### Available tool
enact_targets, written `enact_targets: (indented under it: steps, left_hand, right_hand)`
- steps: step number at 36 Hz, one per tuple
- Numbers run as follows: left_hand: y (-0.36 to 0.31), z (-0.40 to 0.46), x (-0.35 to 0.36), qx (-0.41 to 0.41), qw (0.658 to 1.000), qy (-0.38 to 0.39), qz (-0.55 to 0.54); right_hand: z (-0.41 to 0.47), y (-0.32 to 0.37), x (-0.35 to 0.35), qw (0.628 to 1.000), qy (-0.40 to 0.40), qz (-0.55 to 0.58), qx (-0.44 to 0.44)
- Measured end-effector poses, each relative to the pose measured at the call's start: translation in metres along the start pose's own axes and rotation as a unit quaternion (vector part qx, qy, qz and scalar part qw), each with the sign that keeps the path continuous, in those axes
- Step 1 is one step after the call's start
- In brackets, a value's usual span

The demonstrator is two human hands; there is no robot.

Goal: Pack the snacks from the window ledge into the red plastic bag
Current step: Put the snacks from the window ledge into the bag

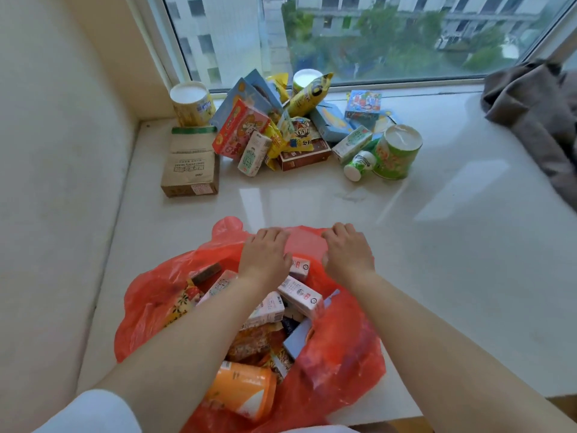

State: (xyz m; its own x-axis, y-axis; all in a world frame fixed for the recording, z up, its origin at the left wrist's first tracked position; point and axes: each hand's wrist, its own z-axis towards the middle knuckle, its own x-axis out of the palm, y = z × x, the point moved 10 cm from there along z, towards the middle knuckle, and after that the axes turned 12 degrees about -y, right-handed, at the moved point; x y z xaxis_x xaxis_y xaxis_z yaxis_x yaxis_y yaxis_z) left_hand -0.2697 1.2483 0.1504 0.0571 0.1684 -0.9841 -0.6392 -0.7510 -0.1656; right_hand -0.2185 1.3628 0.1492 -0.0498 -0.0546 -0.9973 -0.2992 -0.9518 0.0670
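The red plastic bag (150,301) lies open on the white ledge (437,260) in front of me, holding several small cartons, an orange cup (240,392) and other packets. My left hand (265,257) and my right hand (348,253) both grip the bag's far rim, fingers curled over it. More snacks sit in a pile (281,129) by the window: boxes, yellow packets, small drink cartons, a green cup (395,151), a white bottle (359,165) and a yellow cup (192,103).
A brown cardboard box (190,170) lies at the left of the pile beside the wall. A grey-brown cloth (537,110) is heaped on the right end of the ledge. The window pane stands right behind the snacks. The ledge's front edge runs at lower right.
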Motion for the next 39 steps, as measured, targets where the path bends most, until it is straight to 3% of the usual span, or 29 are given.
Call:
enact_targets:
  steps: [16,25,32,39]
  left_hand:
    - [-0.12,0.163,0.024,-0.047,0.998,0.023,0.018]
    - [-0.139,0.247,0.07,-0.088,0.995,0.045,0.031]
    - [-0.143,0.297,0.102,-0.083,0.994,0.046,0.046]
    - [-0.136,0.324,0.13,-0.09,0.993,0.067,0.038]
  right_hand:
    - [0.084,-0.179,-0.013,0.998,-0.003,0.037,0.05]
    - [0.162,-0.252,0.005,0.995,-0.017,0.062,0.074]
    - [0.217,-0.285,0.02,0.991,-0.069,0.082,0.086]
    - [0.248,-0.304,0.04,0.988,-0.073,0.086,0.109]
